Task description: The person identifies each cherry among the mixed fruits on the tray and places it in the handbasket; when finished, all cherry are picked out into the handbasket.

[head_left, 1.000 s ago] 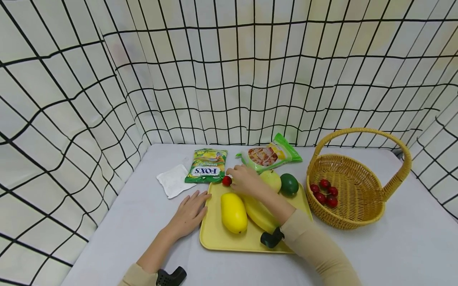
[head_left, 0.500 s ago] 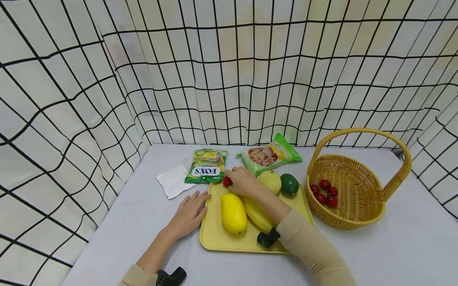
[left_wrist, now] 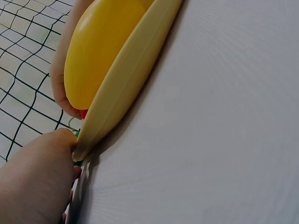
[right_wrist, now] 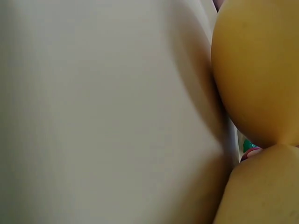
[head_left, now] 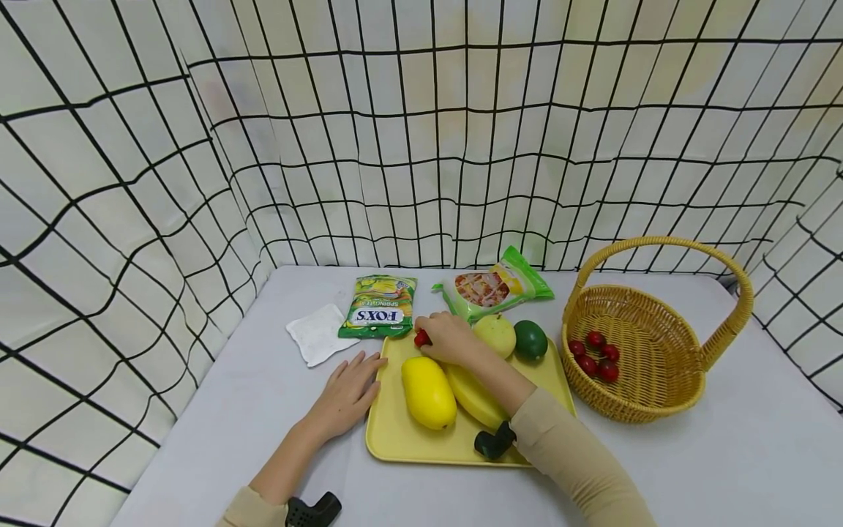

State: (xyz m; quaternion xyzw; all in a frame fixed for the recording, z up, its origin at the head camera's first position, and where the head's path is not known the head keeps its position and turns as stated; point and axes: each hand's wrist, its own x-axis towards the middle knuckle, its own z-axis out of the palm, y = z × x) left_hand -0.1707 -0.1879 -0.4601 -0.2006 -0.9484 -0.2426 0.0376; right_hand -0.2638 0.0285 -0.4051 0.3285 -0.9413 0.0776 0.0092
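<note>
My right hand point(head_left: 449, 338) reaches over the yellow tray point(head_left: 388, 446) and pinches a small red cherry point(head_left: 422, 338) near the tray's far left corner. A thin green stem shows beside the cherry point(left_wrist: 83, 113) in the left wrist view. Flat on the table lies my left hand point(head_left: 347, 391), fingers outstretched, its fingertips and thumb at the tray's left rim. A plump yellow mango-like fruit point(head_left: 428, 393) lies on the tray. Beside it a banana point(head_left: 473, 395) is partly covered by the right forearm. A yellow-green pear point(head_left: 496, 335) and a dark green avocado-like fruit point(head_left: 530, 340) sit farther back.
At the right stands a wicker basket point(head_left: 658, 351) with a tall handle, several red cherries point(head_left: 596, 356) inside. Behind the tray lie a green FOX'S candy bag point(head_left: 378, 306) and another green snack bag point(head_left: 494, 289). A white packet point(head_left: 319, 334) is at the left. Black netting encloses the table.
My right hand's fingers have closed in on the cherry, which has shifted slightly right and now shows less between them. The left hand has stayed at the tray's rim.
</note>
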